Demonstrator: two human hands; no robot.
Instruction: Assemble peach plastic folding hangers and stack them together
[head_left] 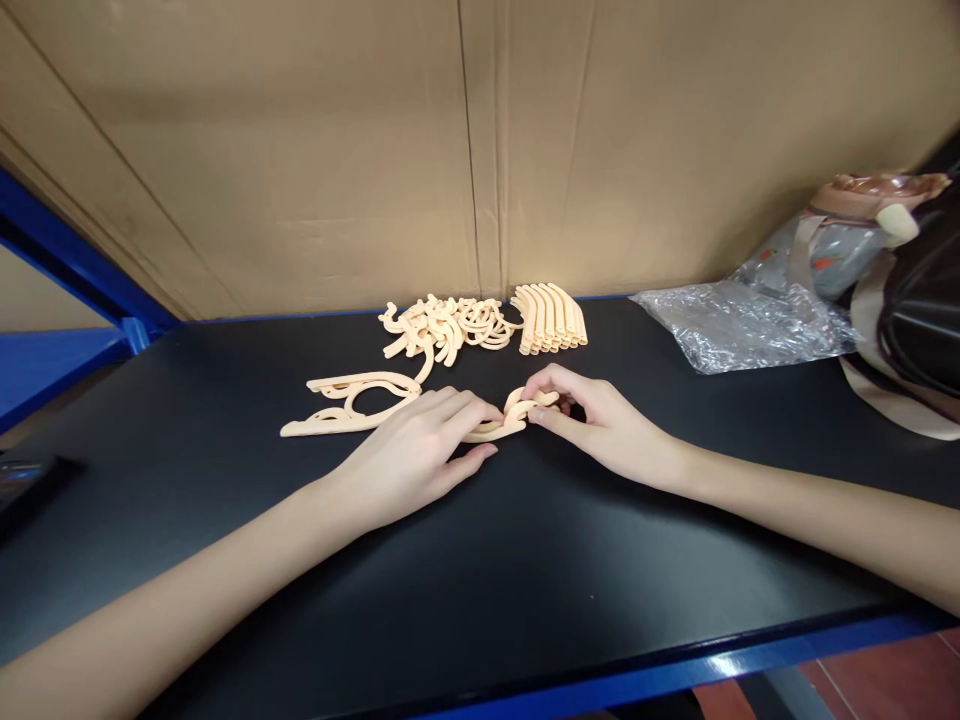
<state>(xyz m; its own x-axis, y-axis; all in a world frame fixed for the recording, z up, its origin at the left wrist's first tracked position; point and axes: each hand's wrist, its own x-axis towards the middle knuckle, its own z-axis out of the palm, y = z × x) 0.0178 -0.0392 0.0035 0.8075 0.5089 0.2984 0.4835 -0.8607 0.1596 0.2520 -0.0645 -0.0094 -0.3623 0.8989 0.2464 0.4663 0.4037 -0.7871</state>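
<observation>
My left hand (420, 450) lies low over the black tabletop. Its fingers grip a cream plastic hanger part (486, 434) and hide much of it. My right hand (600, 425) pinches a curved cream hook piece (516, 408) between thumb and fingers, where it meets the part under my left hand. Whether the two pieces are joined I cannot make out. Just beyond my left hand rests a folding clothes hanger (337, 425), arms folded toward the left, its hook (427, 362) pointing away from me.
Behind my hands lies a loose pile of curved cream pieces (442, 325), beside a neat stack of cream hanger arms (551, 318). A clear plastic bag (757, 325), a strapped bottle (840, 235) and a dark bag (926, 300) stand right. A phone (26, 480) lies left. Cardboard (337, 150) backs the table.
</observation>
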